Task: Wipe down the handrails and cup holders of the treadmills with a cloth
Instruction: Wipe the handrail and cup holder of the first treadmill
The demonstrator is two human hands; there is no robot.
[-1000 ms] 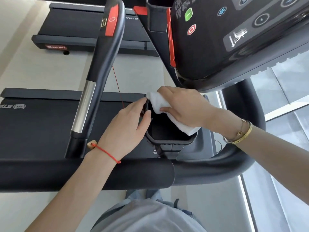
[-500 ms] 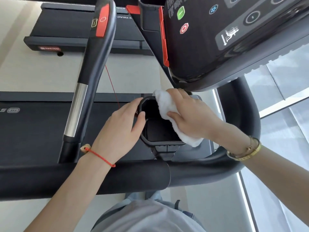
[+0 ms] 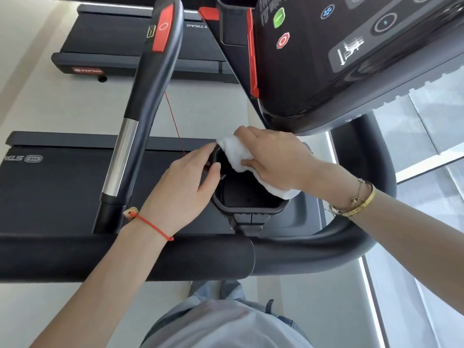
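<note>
Head view, looking straight down at a treadmill's front. A black plastic cup holder [image 3: 248,197], roughly octagonal with a smooth raised rim and a deep dark well, sits just beyond a thick, matte, padded black handrail [image 3: 125,257] that crosses the frame and curves up on the right. The left hand [image 3: 183,189], with a red string bracelet on its wrist, steadies the holder's left rim: fingers lie nearly straight along the outside, thumb resting against the rim's inner edge. The right hand [image 3: 276,159], gold bangles on the wrist, has fingers and thumb curled over a soft, fluffy white cloth [image 3: 238,156], pressing it onto the holder's far and right rim; the cloth's loose end hangs past the rim beneath the wrist. To the left, a second handrail [image 3: 148,96] rises, glossy black with a brushed metal band and a red patch. Above right is the glossy black console [image 3: 351,71] with round buttons.
</note>
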